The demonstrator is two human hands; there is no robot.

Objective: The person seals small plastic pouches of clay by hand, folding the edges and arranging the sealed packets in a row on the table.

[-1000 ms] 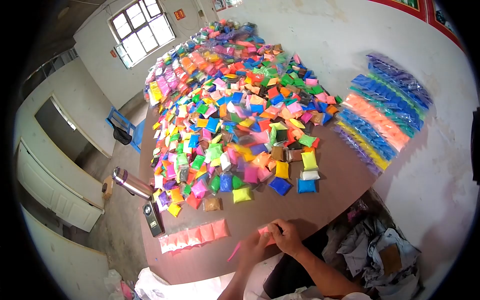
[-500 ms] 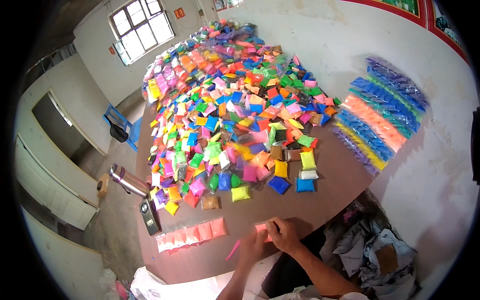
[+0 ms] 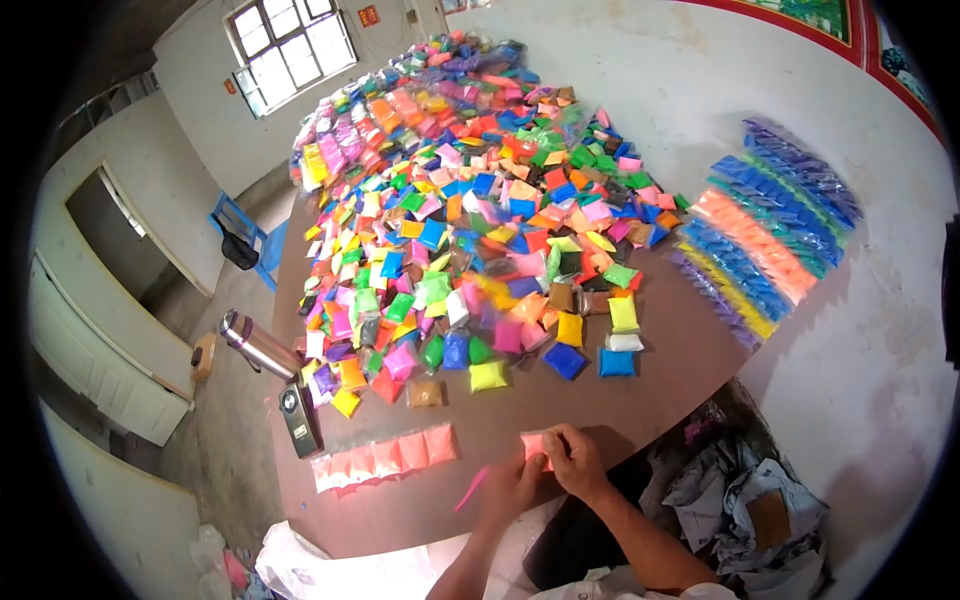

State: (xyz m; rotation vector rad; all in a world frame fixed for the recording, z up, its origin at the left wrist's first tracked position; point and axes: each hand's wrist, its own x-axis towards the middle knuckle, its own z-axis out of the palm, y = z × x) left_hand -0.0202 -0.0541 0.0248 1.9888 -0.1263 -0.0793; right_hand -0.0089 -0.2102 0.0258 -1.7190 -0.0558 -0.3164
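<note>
At the table's near edge, my left hand (image 3: 512, 482) and my right hand (image 3: 576, 462) are both closed on one small salmon-pink packet (image 3: 534, 446). The fingers cover much of it. A thin bright-pink strip-like thing (image 3: 471, 489) sticks out beside my left hand; its other end is hidden. To the left, a row of joined salmon-pink packets (image 3: 386, 458) in clear film lies flat on the table. A brown packet (image 3: 425, 393) and a lime packet (image 3: 489, 376) lie beyond my hands.
A large heap of coloured packets (image 3: 430, 250) covers the table's far part. Strips of joined packets (image 3: 760, 240) lie at right against the wall. A steel flask (image 3: 258, 343) and a black device (image 3: 298, 420) stand at left. Crumpled sheets (image 3: 745, 520) fill the space below right.
The view has shifted slightly. My hands remain together, and the packet between them now shows more above the left fingers.
</note>
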